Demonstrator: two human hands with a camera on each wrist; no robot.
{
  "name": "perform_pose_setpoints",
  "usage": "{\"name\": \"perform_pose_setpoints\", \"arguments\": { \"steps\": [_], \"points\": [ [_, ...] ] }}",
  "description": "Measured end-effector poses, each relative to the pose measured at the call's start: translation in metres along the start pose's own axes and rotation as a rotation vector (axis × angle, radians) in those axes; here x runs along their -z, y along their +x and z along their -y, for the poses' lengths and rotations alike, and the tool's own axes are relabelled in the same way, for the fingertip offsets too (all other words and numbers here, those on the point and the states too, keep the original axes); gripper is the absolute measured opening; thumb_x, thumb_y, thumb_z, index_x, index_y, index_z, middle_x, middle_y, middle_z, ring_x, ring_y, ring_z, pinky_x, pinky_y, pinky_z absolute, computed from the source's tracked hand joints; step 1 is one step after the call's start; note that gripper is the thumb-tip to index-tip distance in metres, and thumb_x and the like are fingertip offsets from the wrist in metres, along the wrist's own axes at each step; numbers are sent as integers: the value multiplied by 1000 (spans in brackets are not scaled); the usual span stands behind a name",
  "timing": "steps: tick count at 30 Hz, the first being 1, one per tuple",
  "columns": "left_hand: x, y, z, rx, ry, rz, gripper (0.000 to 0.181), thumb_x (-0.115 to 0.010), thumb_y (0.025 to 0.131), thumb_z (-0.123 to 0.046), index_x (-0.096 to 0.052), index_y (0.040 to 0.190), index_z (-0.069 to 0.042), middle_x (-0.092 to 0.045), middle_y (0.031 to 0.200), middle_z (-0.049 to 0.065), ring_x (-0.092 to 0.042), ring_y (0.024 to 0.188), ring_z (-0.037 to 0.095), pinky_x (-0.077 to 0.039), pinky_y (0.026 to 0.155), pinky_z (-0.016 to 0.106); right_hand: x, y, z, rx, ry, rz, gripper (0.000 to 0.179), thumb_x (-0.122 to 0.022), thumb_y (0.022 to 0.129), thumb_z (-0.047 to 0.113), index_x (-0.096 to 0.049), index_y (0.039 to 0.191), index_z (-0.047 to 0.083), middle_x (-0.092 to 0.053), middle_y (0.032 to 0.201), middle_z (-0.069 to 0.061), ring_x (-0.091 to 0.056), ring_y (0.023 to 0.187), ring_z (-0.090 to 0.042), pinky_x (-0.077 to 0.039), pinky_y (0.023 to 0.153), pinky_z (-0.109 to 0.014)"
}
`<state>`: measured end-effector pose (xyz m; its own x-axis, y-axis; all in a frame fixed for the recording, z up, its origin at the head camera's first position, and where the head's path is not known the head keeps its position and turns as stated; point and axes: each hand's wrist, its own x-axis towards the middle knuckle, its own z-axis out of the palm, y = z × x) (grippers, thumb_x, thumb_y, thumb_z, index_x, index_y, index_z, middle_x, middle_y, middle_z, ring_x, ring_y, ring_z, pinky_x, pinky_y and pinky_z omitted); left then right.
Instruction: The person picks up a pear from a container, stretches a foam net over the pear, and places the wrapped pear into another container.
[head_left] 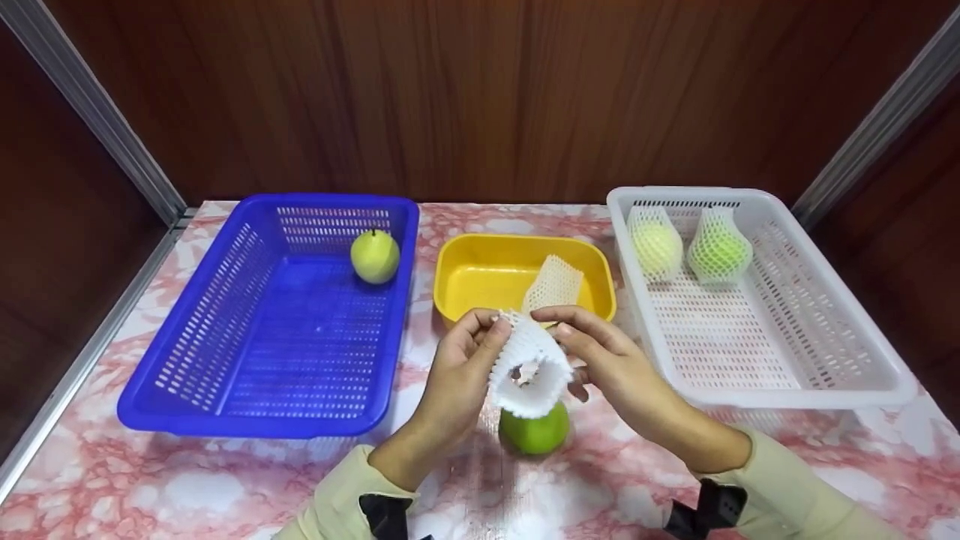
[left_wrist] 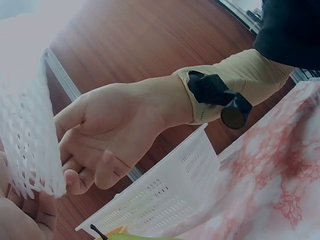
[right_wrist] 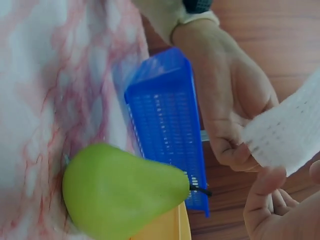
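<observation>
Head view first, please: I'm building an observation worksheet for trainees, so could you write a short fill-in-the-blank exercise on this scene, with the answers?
1. The left hand pinches a foam net whose colour is ____.
2. The green fruit standing on the table is a ____.
3. Another net lies in a tub whose colour is ____.
4. The white basket holds ____ net-wrapped fruits.

Missing words: white; pear; yellow; two.

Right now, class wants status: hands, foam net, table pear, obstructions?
Left hand and right hand pinching foam net. Green pear bare on tabletop, below net. No obstruction visible between them.
</observation>
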<state>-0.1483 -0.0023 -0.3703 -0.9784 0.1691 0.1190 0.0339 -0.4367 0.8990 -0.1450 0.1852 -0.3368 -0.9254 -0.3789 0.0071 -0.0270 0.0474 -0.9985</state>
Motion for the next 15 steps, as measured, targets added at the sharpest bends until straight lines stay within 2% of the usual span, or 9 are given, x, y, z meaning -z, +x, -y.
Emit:
{"name": "perform_pose_setpoints", "arguments": {
  "steps": [2,8,12,15],
  "points": [
    [1,1,0,-1,4,-12,8,-50,106,-6,-55,107,1,-60,93,5,-59,84,14,-54,74,22,0,0,2,-37,17,-20,38,-51,107,21,-52,138,0,-63,103,-6,-49,68,-9,-38,54,-19],
    [3,2,4,-21,-6,-35,6,-50,105,-2,-54,106,3,-61,91,7,-60,80,15,-56,70,23,5,-1,2,-45,39,-31,29,-56,105,15,-57,131,3,-52,90,0,-37,61,-7,-32,54,-18],
    [5,1,6,4,27,-87,10,-50,106,-6,-53,109,3,-61,92,7,-59,80,15,-53,67,23,7,0,-4,-51,39,-63,17,-56,104,11,-57,120,7,-52,87,0,-39,63,-8,-30,54,-19],
    [8,0,7,47,27,-108,14,-49,107,-12,-51,112,1,-60,96,6,-58,84,15,-49,69,23,8,1,-12,-94,26,-98,12,-54,105,10,-56,116,7,-52,85,-1,-42,66,-9,-31,54,-19]
  ]
}}
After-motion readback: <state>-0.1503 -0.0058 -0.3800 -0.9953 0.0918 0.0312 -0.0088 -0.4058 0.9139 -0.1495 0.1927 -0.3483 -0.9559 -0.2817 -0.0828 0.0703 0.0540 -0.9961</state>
